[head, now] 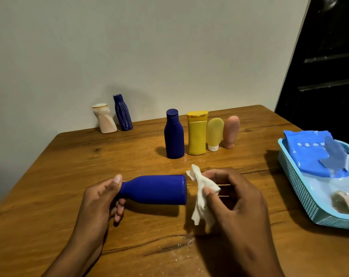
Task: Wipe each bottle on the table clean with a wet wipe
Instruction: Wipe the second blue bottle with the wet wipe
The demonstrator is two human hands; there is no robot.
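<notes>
My left hand (103,198) grips a dark blue bottle (159,189) by its cap end and holds it sideways above the table, its flat base pointing right. My right hand (233,198) pinches a crumpled white wet wipe (201,194) just beside that base; whether the wipe touches it I cannot tell. Behind them stand a blue bottle (174,134), a yellow bottle (197,133), a pale yellow tube (214,133) and a pink tube (231,131) in a row. At the back left stand a cream bottle (105,119) and a streaked blue bottle (122,112).
A light blue plastic basket (297,186) sits at the table's right edge, holding a blue wet-wipe pack (309,154) and a small wrapped item. The wooden table (69,160) meets a pale wall behind. A dark door is at the right.
</notes>
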